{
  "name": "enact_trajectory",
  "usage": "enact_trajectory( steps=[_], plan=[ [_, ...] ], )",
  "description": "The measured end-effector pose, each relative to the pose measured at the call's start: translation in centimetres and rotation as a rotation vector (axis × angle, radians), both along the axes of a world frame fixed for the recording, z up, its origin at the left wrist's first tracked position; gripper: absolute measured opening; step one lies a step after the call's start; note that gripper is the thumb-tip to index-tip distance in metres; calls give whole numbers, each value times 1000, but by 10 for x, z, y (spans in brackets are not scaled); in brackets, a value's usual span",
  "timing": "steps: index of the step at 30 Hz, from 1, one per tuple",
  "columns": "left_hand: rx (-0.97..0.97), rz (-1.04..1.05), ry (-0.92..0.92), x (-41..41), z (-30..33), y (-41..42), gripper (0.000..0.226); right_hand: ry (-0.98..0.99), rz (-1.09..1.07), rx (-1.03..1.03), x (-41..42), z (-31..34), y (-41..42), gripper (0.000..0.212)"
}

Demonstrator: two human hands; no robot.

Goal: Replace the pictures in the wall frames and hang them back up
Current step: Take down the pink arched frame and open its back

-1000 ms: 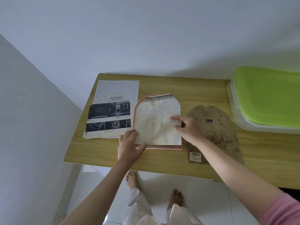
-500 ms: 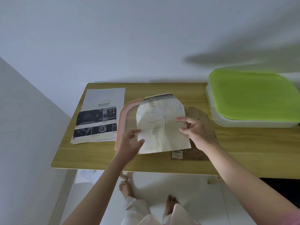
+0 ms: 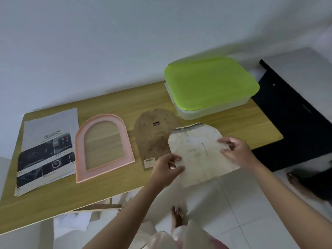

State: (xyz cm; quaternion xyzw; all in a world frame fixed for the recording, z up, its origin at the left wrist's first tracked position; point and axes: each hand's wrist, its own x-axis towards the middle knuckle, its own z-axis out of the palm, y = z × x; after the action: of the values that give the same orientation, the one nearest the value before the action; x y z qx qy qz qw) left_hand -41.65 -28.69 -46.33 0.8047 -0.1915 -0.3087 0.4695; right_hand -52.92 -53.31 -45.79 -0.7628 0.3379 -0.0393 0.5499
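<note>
Head view: old picture [image 3: 201, 153] pinched between left hand [image 3: 166, 168] and right hand [image 3: 235, 151], over worktop [image 3: 125, 103] edge; frame [image 3: 103, 146], backing board [image 3: 154, 135] lie left.

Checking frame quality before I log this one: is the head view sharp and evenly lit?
Head view: dim, flat light, no glare; soft motion blur on both hands and the old paper; wide-angle bending tilts the table; leaflet small print unreadable.

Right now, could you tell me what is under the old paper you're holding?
The old paper overlaps the brown backing board, the table edge and floor; whatever lies directly beneath stays covered.
</note>
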Motion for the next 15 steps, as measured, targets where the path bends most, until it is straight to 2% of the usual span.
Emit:
enact_trajectory(
  steps=[8,15],
  plan=[
    [131,-172,-168,-10,-10,-71,45,140,-86,-261,-23,-13,-52,30],
    [226,-272,-185,3,-15,-111,62,258,-96,-393,-2,-21,-87,35]
  ],
)
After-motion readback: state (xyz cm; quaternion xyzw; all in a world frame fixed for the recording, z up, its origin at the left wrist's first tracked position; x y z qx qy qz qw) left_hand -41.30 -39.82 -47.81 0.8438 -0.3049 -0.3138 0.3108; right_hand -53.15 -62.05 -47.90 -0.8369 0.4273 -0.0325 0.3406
